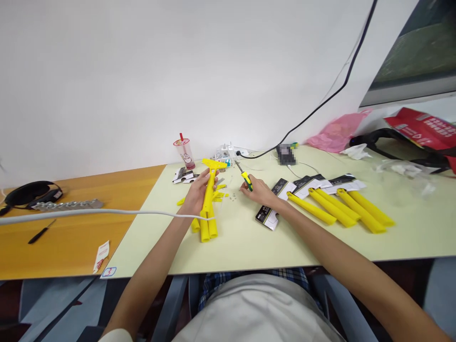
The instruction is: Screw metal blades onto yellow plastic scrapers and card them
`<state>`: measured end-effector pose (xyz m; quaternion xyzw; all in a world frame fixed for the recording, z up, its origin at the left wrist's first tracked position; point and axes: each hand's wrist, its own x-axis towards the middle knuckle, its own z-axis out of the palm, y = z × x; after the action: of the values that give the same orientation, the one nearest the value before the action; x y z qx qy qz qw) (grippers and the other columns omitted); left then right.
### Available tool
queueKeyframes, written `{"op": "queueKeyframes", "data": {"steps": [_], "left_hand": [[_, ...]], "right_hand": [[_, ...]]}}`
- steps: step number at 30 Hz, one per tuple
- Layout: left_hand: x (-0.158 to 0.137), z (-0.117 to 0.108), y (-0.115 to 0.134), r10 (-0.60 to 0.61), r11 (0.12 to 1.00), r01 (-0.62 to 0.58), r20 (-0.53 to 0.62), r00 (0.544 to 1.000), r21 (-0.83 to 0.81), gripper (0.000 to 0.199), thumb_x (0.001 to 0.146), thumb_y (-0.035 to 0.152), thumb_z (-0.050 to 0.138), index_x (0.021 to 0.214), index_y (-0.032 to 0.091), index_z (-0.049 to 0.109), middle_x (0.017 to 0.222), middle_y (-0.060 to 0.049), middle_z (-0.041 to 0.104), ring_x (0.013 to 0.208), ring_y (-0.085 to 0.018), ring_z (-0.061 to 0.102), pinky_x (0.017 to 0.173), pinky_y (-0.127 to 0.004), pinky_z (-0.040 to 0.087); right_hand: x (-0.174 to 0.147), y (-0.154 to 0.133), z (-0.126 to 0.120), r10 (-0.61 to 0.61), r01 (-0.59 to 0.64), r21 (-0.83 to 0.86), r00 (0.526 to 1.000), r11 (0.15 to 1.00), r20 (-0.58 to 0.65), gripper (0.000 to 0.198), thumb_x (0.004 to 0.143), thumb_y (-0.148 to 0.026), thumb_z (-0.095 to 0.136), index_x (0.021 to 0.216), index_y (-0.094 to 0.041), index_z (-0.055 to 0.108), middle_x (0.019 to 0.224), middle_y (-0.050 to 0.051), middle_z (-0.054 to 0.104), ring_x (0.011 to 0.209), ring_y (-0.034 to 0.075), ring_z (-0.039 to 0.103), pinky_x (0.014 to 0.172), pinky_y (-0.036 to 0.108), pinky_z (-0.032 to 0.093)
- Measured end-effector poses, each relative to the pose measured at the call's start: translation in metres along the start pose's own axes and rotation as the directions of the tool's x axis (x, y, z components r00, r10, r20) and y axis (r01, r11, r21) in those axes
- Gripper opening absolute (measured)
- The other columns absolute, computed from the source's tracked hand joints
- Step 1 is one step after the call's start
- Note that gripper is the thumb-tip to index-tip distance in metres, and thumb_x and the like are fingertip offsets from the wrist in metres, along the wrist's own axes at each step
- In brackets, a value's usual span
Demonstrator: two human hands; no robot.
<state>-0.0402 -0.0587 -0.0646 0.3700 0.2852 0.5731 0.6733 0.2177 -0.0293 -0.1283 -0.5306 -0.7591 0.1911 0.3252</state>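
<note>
Holding the yellow T-shaped tool (209, 194) nearer us than the cup (185, 153) and slightly right of it, we wrap our left hand (195, 194) around its shaft; our right hand (261, 191) clasps a screwdriver (246, 180), farther right. Yellow tubes (331, 204) lie well right of the cup.

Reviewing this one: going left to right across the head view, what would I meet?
Black headphones, white-and-red tag, cup with red straw, yellow T-shaped tool in the left hand, yellow-and-green screwdriver in the right hand, pink bag, red package.
</note>
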Motion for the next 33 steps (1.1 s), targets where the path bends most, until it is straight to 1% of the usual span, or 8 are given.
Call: {"op": "queueKeyframes", "data": {"steps": [3, 7, 16, 22, 26, 28, 30, 33], "left_hand": [[-0.001, -0.008, -0.006, -0.035, 0.995, 0.031, -0.045, 0.998, -0.092, 0.025, 0.096, 0.01, 0.076, 0.12, 0.018, 0.073, 0.123, -0.011, 0.079, 0.092, -0.014, 0.074, 0.068, -0.019, 0.059], [0.0, -0.02, -0.005, -0.045, 0.993, 0.035, -0.091, 0.995, -0.113, 0.024, 0.096, 0.007, 0.072, 0.118, 0.018, 0.073, 0.118, -0.01, 0.078, 0.087, -0.013, 0.074, 0.063, -0.017, 0.057], [0.009, -0.036, -0.006, -0.073, 0.977, 0.041, -0.15, 0.986, -0.21, 0.015, 0.1, 0.013, 0.071, 0.115, 0.015, 0.072, 0.103, -0.008, 0.075, 0.072, -0.01, 0.069, 0.052, -0.016, 0.051], [0.01, -0.035, -0.005, -0.116, 0.955, 0.052, -0.205, 0.972, -0.292, 0.006, 0.102, 0.013, 0.067, 0.108, 0.012, 0.069, 0.095, -0.006, 0.073, 0.067, -0.009, 0.067, 0.044, -0.015, 0.046], [0.013, -0.039, -0.002, -0.093, 0.945, 0.007, -0.248, 0.964, -0.327, 0.009, 0.099, 0.012, 0.069, 0.108, 0.012, 0.068, 0.094, -0.006, 0.074, 0.064, -0.009, 0.067, 0.044, -0.016, 0.045], [0.015, -0.043, -0.001, -0.066, 0.941, -0.03, -0.269, 0.961, -0.337, 0.009, 0.099, 0.012, 0.069, 0.108, 0.013, 0.068, 0.094, -0.005, 0.074, 0.064, -0.009, 0.066, 0.045, -0.016, 0.046], [0.018, -0.049, 0.0, -0.037, 0.938, -0.07, -0.298, 0.954, -0.34, 0.007, 0.1, 0.013, 0.069, 0.107, 0.013, 0.068, 0.092, -0.004, 0.074, 0.064, -0.008, 0.066, 0.046, -0.016, 0.046], [0.021, -0.059, 0.004, 0.004, 0.933, -0.135, -0.364, 0.931, -0.334, 0.006, 0.1, 0.015, 0.07, 0.105, 0.015, 0.067, 0.088, -0.002, 0.072, 0.062, -0.008, 0.065, 0.049, -0.016, 0.047]], "right_hand": [[-0.002, 0.011, 0.003, -0.016, 0.017, -0.013, 0.998, 1.0, 0.053, 0.028, 0.1, -0.029, 0.07, 0.098, -0.029, 0.043, 0.113, 0.005, 0.083, 0.102, 0.028, 0.077, 0.087, 0.037, 0.051], [-0.001, 0.015, 0.007, -0.035, 0.035, 0.008, 0.998, 0.999, 0.045, 0.031, 0.098, -0.028, 0.073, 0.098, -0.03, 0.042, 0.117, 0.004, 0.084, 0.105, 0.027, 0.077, 0.089, 0.037, 0.052], [-0.007, 0.007, 0.009, -0.075, 0.078, -0.042, 0.994, 0.996, 0.078, 0.018, 0.099, -0.025, 0.065, 0.103, -0.029, 0.048, 0.121, 0.006, 0.083, 0.1, 0.028, 0.075, 0.087, 0.038, 0.051], [-0.011, -0.001, 0.014, -0.153, 0.153, -0.028, 0.988, 0.988, -0.001, 0.012, 0.104, -0.036, 0.061, 0.109, -0.026, 0.056, 0.12, 0.009, 0.08, 0.103, 0.029, 0.074, 0.091, 0.041, 0.053], [0.014, -0.017, 0.012, -0.19, 0.19, -0.013, 0.978, 0.982, -0.079, 0.02, 0.104, -0.041, 0.063, 0.115, -0.025, 0.062, 0.117, 0.01, 0.079, 0.103, 0.029, 0.074, 0.093, 0.041, 0.054], [0.037, -0.029, 0.013, -0.21, 0.21, -0.007, 0.978, 0.978, -0.011, 0.019, 0.103, -0.039, 0.064, 0.116, -0.024, 0.061, 0.123, 0.01, 0.081, 0.105, 0.029, 0.075, 0.096, 0.041, 0.054], [0.065, -0.042, 0.018, -0.214, 0.221, -0.035, 0.967, 0.975, 0.141, 0.017, 0.102, -0.033, 0.066, 0.115, -0.024, 0.061, 0.129, 0.011, 0.082, 0.113, 0.031, 0.074, 0.102, 0.043, 0.054], [0.106, -0.055, 0.032, -0.217, 0.244, -0.054, 0.929, 0.968, 0.298, 0.017, 0.092, -0.021, 0.075, 0.104, -0.024, 0.063, 0.123, 0.01, 0.084, 0.116, 0.032, 0.075, 0.102, 0.042, 0.055]]}}
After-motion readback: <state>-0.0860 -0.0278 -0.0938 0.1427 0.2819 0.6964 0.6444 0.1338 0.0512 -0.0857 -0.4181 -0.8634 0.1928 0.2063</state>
